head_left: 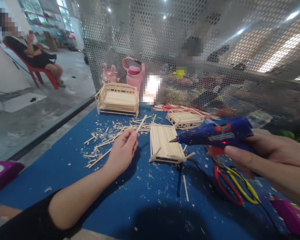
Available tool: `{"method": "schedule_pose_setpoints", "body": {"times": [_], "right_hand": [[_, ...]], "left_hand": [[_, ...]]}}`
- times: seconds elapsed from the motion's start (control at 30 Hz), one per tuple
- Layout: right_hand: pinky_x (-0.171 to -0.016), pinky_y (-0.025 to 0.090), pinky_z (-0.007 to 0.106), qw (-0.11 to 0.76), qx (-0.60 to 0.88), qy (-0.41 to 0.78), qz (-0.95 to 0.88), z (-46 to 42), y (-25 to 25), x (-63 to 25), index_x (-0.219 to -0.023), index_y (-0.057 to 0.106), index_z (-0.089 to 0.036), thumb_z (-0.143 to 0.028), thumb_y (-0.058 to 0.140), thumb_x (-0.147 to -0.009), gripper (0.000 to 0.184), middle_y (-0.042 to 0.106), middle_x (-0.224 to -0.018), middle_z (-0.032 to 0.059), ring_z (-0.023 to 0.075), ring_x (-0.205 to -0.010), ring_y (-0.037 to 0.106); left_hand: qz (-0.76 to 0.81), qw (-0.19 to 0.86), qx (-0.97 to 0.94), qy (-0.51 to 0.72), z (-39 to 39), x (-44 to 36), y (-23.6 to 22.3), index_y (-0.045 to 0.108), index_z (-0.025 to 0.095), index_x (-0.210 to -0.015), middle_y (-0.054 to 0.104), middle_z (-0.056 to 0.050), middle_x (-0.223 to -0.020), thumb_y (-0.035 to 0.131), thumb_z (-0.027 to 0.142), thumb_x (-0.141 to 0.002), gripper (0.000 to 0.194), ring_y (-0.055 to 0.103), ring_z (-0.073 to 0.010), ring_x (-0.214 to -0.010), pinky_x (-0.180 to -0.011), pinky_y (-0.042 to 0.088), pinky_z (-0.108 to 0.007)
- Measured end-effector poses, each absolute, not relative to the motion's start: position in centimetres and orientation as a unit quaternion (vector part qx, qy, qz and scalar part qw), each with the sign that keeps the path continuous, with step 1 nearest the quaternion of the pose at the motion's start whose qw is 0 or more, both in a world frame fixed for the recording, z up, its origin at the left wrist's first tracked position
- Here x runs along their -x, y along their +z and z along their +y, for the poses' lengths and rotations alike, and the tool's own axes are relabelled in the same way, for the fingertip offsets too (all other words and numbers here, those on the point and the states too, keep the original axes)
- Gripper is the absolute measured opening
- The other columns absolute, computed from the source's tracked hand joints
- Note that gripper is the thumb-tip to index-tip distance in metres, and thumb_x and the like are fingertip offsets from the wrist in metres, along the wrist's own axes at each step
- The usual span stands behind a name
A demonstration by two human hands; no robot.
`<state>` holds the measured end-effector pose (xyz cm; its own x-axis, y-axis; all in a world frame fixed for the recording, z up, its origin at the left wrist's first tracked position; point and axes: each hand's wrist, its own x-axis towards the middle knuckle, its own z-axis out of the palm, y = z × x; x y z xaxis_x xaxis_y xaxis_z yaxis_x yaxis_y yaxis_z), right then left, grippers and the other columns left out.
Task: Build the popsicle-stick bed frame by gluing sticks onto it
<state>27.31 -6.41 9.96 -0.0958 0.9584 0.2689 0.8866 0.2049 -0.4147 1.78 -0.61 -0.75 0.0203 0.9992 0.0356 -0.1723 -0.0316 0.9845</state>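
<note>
Between thumb and fingers, my left hand pinches a thin wooden stick that points up and away. My right hand grips a blue hot glue gun with a small red light glowing on its side. The gun's metal nozzle hangs over a small slatted stick panel, which has short posts at its near corners. Whether the nozzle touches the panel I cannot tell. Scissors with red and yellow handles lie below my right hand.
A finished-looking miniature stick bench and another stick piece stand at the back. Loose sticks and chips litter the blue table. Behind are a pink bottle, red-tipped sticks and a perforated metal screen. A person sits far left.
</note>
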Motion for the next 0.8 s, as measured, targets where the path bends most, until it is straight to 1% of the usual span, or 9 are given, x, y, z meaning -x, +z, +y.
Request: {"method": "schedule_pose_setpoints", "body": {"times": [0.1,0.2,0.3,0.37,0.53,0.7,0.8], "right_hand": [[-0.042,0.053,0.034,0.213,0.6,0.129,-0.76,-5.9,10.7,-25.1,-0.08,0.072,-0.032,-0.07,0.049,-0.069,0.046,0.068,-0.06,0.0034,0.0259,-0.055,0.063],[-0.039,0.051,0.033,0.197,0.599,0.143,-0.763,-5.7,10.9,-24.3,-0.077,0.071,-0.029,-0.07,0.05,-0.067,0.047,0.064,-0.052,0.0032,0.0256,-0.052,0.061],[-0.032,0.044,0.03,0.19,0.598,0.135,-0.767,-5.7,10.7,-24.5,-0.076,0.071,-0.029,-0.07,0.048,-0.069,0.047,0.057,-0.043,0.001,0.021,-0.04,0.052],[-0.03,0.041,0.029,0.183,0.599,0.133,-0.768,-5.7,10.6,-24.5,-0.077,0.07,-0.029,-0.07,0.047,-0.07,0.047,0.055,-0.041,0.0003,0.0199,-0.036,0.048],[-0.041,0.051,0.034,0.179,0.602,0.137,-0.766,-5.5,10.7,-24.1,-0.074,0.069,-0.027,-0.071,0.048,-0.067,0.049,0.066,-0.057,0.0043,0.0247,-0.051,0.06],[-0.047,0.054,0.034,0.184,0.597,0.141,-0.768,-5.6,10.5,-24.4,-0.075,0.069,-0.027,-0.069,0.05,-0.069,0.047,0.067,-0.059,0.0034,0.0241,-0.053,0.061],[-0.046,0.054,0.034,0.194,0.596,0.136,-0.767,-5.7,10.6,-24.3,-0.073,0.068,-0.027,-0.069,0.05,-0.068,0.046,0.066,-0.058,0.0033,0.0239,-0.052,0.061]], "left_hand": [[0.442,0.538,-0.466,0.546,-0.7,-1.8,-0.6,0.052,0.017,-0.076,0.038,0.008,-0.046,0.047,0.029,-0.09,0.018,0.03,-0.006,-0.039,-0.036,0.024,-0.016],[0.441,0.54,-0.468,0.542,-0.8,-1.8,-0.5,0.053,0.018,-0.077,0.038,0.007,-0.047,0.047,0.028,-0.09,0.018,0.031,-0.0061,-0.039,-0.037,0.024,-0.016],[0.438,0.541,-0.471,0.542,-0.8,-1.8,-0.5,0.053,0.018,-0.077,0.039,0.007,-0.048,0.048,0.028,-0.089,0.017,0.032,-0.0062,-0.04,-0.037,0.024,-0.016],[0.436,0.54,-0.472,0.544,-0.8,-1.8,-0.5,0.053,0.018,-0.077,0.039,0.007,-0.048,0.05,0.03,-0.088,0.017,0.032,-0.0063,-0.04,-0.037,0.024,-0.017],[0.438,0.54,-0.468,0.545,-0.8,-1.8,-0.6,0.053,0.018,-0.077,0.039,0.007,-0.048,0.051,0.03,-0.088,0.016,0.032,-0.0064,-0.039,-0.037,0.024,-0.017],[0.447,0.539,-0.463,0.543,-0.8,-1.9,-0.4,0.052,0.018,-0.076,0.039,0.007,-0.047,0.045,0.025,-0.09,0.017,0.031,-0.0062,-0.039,-0.037,0.024,-0.017],[0.442,0.538,-0.468,0.544,-0.8,-1.8,-0.4,0.053,0.018,-0.075,0.039,0.007,-0.047,0.049,0.027,-0.088,0.016,0.032,-0.0064,-0.039,-0.037,0.024,-0.017]]}}
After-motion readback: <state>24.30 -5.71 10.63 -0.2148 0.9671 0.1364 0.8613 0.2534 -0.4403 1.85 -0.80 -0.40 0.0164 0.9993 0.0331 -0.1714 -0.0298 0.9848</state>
